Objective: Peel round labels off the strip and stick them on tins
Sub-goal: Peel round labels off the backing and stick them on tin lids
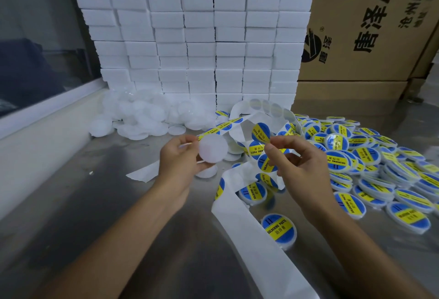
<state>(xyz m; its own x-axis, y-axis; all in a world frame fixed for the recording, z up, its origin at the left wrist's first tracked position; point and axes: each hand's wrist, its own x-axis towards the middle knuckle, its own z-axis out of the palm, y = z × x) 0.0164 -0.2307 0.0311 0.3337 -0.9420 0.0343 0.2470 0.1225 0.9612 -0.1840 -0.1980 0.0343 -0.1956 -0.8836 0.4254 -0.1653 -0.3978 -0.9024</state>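
Nearest on the steel bench, a lone labelled tin reads "SOLDERING PASTE" on a yellow band across blue, with Chinese characters beneath. Just left of it the white backing strip runs up toward the hands, carrying more of the same labels. Above that tin, the left hand grips a plain white tin by its edge, flat face to the camera. The right hand, to the plain tin's right and apart from it, pinches a peeled round label between thumb and forefinger. Right of the hands lies a heap of labelled tins; left and behind, a heap of unlabelled white tins. Behind stand stacked white blocks and cardboard cartons printed "唐泽".
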